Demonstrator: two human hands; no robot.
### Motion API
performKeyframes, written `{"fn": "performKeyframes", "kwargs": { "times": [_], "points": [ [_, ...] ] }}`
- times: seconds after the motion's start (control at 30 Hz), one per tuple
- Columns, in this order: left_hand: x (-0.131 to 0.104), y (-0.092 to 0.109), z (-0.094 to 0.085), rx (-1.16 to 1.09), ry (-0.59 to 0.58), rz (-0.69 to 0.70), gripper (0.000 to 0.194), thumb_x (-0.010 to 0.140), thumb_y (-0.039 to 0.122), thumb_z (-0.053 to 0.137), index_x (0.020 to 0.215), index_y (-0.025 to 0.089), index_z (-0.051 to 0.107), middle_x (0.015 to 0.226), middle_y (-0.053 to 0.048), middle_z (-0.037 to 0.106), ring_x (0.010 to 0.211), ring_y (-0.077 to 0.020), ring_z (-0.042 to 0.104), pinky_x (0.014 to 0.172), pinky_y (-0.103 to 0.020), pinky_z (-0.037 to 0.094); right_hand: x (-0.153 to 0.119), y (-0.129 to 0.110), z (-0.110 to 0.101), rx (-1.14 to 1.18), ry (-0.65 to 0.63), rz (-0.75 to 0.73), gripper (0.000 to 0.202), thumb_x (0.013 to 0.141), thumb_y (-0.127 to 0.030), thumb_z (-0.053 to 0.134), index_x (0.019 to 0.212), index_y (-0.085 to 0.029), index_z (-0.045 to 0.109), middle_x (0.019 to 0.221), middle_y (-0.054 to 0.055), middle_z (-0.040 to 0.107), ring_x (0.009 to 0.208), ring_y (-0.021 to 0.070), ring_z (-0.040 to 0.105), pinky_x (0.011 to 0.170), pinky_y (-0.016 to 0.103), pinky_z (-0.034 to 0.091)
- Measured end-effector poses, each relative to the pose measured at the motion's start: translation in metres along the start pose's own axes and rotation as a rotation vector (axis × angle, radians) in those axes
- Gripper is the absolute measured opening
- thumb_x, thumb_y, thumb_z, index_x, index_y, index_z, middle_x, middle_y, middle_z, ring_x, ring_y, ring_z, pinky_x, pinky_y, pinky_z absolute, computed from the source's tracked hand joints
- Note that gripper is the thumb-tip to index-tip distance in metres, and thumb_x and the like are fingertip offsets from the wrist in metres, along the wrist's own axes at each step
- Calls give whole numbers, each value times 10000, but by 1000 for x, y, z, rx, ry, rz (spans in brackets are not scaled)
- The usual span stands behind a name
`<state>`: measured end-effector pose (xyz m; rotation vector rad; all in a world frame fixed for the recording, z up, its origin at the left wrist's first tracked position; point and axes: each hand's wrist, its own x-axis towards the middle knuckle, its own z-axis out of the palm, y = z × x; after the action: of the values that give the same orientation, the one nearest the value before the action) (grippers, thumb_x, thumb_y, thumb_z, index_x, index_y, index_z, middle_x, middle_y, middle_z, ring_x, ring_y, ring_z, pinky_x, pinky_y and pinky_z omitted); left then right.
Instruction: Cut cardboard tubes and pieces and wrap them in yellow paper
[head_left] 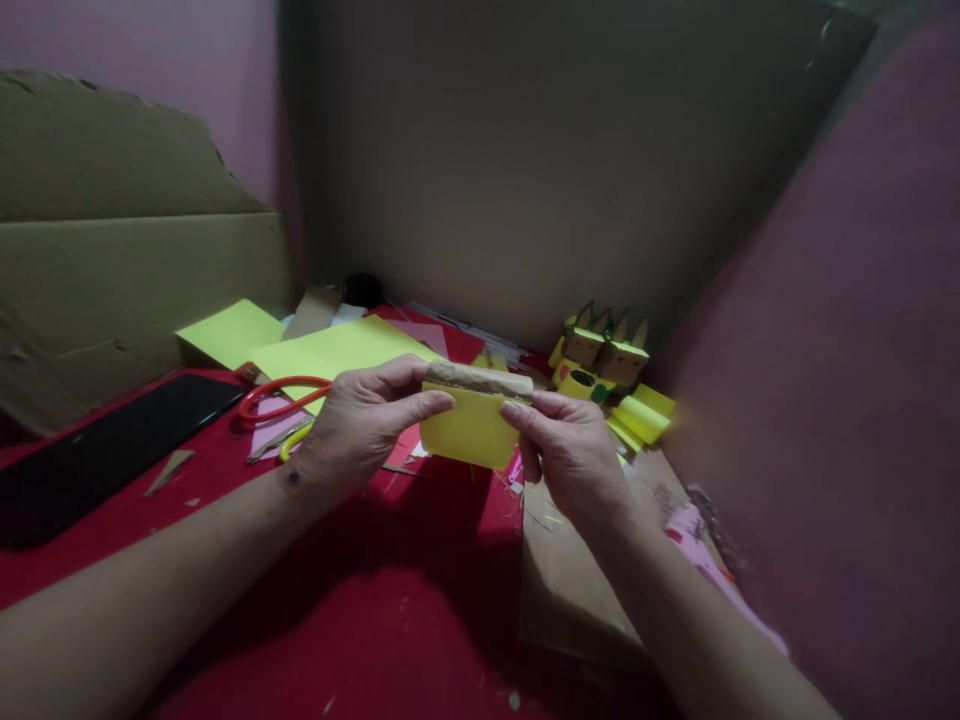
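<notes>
A small yellow paper piece (469,430) is held up in front of me, with a brown cardboard roll (480,378) lying along its top edge. My left hand (367,415) pinches the left end, thumb on the yellow paper's front near the roll. At the right end, my right hand (566,440) grips the paper between thumb and fingers. Behind my left hand, scissors with orange handles (281,383) rest near a large yellow sheet (337,345).
A black phone-like slab (112,450) lies on the red cloth (360,620) at the left. Cardboard (135,270) stands behind it. A cardboard box (570,590) sits under my right forearm. Decorated yellow items (600,355) stand at the back right.
</notes>
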<state>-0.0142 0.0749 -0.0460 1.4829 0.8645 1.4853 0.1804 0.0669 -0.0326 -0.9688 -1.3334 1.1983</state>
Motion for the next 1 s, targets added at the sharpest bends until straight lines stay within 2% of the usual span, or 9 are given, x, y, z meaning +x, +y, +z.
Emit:
{"fn": "performKeyframes", "kwargs": {
  "times": [0.13,0.3,0.4,0.47,0.53,0.67,0.73,0.87,1.0],
  "points": [
    [-1,2,-3,78,43,52,97,790,292,777,878,315,814,909,-2,739,918,-213,636,832,-336,522,-1,-4,2,-15,10,-31,195,742,-356,829,759,-164,803,348,-77,478,273,47,355,284,175,227],
    [-4,6,-3,187,152,209,107,761,266,820,833,345,807,871,34,703,900,-179,617,845,-293,495,-5,-12,7,-33,32,-82,170,738,-334,829,791,-173,820,347,-79,485,268,47,366,281,176,231],
    [-8,11,0,175,162,224,125,774,233,811,821,348,809,901,47,749,921,-176,650,864,-283,518,-9,-15,10,-22,31,-98,134,743,-300,805,815,-191,838,396,-34,598,314,92,513,338,195,407],
    [-11,16,2,150,187,205,134,767,210,807,808,337,815,886,51,765,918,-172,663,860,-270,533,-10,-15,12,23,54,-116,100,718,-270,819,797,-214,843,491,-11,683,406,122,615,460,246,553],
    [-13,19,4,107,205,165,142,747,199,810,802,328,824,804,57,763,818,-153,671,774,-246,548,-11,-13,12,49,89,-157,101,691,-248,848,792,-244,845,603,-9,740,526,147,685,604,309,630],
    [-15,19,6,4,174,59,135,730,198,820,788,319,833,599,72,721,513,-96,583,493,-208,477,-12,-7,10,-5,112,-270,175,720,-225,862,874,-306,847,817,-15,807,780,188,744,793,370,642],
    [-15,17,7,-51,149,40,124,731,190,820,789,299,835,698,49,782,594,-112,652,553,-201,527,-12,-3,8,-9,94,-301,181,748,-221,845,893,-330,843,873,-23,818,850,193,748,839,373,633],
    [-11,12,8,-100,102,27,106,735,215,845,815,284,837,850,37,818,856,-147,727,840,-223,584,-9,4,5,6,42,-323,162,782,-246,823,902,-354,840,942,-32,828,900,194,746,886,375,612],
    [-6,4,5,-65,22,21,104,757,257,841,859,279,838,876,22,817,908,-162,726,898,-249,563,-7,10,1,-34,15,-358,160,818,-257,793,959,-318,840,1002,5,823,985,224,737,964,410,574]
  ]
}}
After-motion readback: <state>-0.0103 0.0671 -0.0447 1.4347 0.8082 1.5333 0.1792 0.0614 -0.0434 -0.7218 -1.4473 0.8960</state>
